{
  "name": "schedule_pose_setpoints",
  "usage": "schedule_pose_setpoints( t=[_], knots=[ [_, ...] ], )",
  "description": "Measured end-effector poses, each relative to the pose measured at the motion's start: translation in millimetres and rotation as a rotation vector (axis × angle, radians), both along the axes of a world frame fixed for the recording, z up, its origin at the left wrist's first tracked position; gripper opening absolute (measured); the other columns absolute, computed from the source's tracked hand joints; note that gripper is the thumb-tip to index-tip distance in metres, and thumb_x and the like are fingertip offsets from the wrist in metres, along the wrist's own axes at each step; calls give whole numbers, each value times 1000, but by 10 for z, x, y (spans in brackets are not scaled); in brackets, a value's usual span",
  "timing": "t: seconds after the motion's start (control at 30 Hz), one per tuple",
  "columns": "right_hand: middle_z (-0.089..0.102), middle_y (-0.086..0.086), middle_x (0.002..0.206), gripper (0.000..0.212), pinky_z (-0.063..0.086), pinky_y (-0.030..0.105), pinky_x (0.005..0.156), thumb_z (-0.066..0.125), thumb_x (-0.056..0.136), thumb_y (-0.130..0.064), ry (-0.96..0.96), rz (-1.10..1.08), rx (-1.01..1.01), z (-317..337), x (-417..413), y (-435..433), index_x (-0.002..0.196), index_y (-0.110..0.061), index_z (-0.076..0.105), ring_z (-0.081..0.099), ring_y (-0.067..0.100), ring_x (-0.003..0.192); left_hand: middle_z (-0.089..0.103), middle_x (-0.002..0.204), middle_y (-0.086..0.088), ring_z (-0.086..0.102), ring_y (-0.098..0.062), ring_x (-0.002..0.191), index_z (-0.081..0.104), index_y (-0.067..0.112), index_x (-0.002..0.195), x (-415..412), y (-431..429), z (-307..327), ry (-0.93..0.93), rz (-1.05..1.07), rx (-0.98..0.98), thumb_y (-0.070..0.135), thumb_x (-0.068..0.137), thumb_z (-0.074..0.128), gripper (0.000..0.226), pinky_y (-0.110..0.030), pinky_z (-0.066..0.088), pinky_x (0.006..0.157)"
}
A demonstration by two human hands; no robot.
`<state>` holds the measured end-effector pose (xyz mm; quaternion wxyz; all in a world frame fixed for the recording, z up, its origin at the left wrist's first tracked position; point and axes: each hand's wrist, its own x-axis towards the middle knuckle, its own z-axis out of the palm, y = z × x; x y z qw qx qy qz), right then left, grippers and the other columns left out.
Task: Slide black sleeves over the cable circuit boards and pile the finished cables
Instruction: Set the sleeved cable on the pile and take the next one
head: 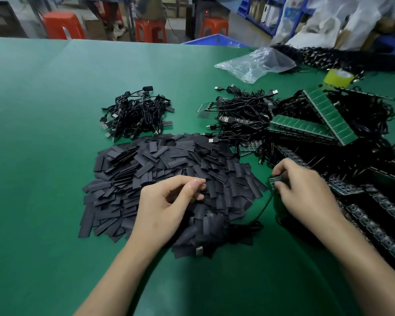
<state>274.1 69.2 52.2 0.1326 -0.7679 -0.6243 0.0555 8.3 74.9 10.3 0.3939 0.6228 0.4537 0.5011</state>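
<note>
The right hand (306,192) pinches a small circuit board (274,179) between thumb and fingers, and its black cable (263,208) hangs down onto the green table (43,133). I think it holds the board by one edge so the other end is free for a sleeve to go on. The left hand (167,201) sits over the big heap of black sleeves (146,169), with its fingers curled and the thumb and first finger tips close together. It looks like it is picking a sleeve, but I cannot tell if it has one. The heap lies right in front, so both hands can reach it. The pile of finished cables (135,115) lies farther back, out of the way. Bare cables (242,115) and green board strips (317,124) lie on the right. A clear bag (255,62) lies flat and looks nearly empty. A blue bin (214,39) sits at the far edge, and what is in it is hidden
</note>
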Motion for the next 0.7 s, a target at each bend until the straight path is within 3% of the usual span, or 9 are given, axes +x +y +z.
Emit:
schedule_pose_setpoints(
  t=[0.07, 0.2, 0.33, 0.4, 0.53, 0.7],
  knots=[
    [62, -8, 83, 19, 51, 39, 68, 68, 96, -14, 78, 37, 65, 212, -28, -68, 99, -29, 56, 61, 12, 75, 80, 93, 5, 77, -17, 84, 81, 21, 98, 0, 0, 12, -35, -23, -13, 30, 100, 67, 17, -35, 63, 79],
    [63, -13, 85, 18, 50, 26, 69, 71, 87, -23, 328, 232, 129, 800, -170, -217, 91, -39, 63, 62, 2, 78, 80, 96, -4, 77, -24, 83, 81, 20, 100, -19, -11, 63, -205, -93, -92, 43, 93, 61, 31, -30, 60, 74],
    [59, -8, 79, 20, 52, 18, 66, 82, 84, -13, 850, 483, 58, 1105, -436, -192, 93, -27, 72, 57, 9, 69, 79, 98, -12, 75, -24, 81, 80, 22, 104, -70, 0, 100, -353, -151, -121, 41, 95, 60, 29, -30, 60, 71],
    [62, -4, 77, 23, 52, 19, 63, 81, 83, -8, 1017, 531, -48, 1036, -606, -76, 99, -20, 70, 59, 11, 67, 78, 95, -13, 72, -21, 76, 80, 20, 104, -86, 17, 112, -421, -155, -108, 38, 95, 62, 27, -27, 58, 70],
    [69, 3, 75, 24, 52, 23, 54, 78, 85, 0, 1096, 441, -206, 605, -1034, 190, 102, -10, 64, 62, 12, 59, 73, 83, -8, 64, -17, 68, 80, 17, 98, -125, 59, 125, -468, -77, -118, 49, 88, 73, 34, -25, 53, 66],
    [74, 2, 71, 15, 49, 21, 53, 83, 84, -11, 1122, 314, -194, 189, -1149, 360, 90, -14, 70, 58, 14, 49, 74, 76, 2, 64, -7, 65, 82, 20, 87, -181, 139, 100, -333, 11, -156, 32, 86, 79, 13, -17, 51, 64]
  ],
)
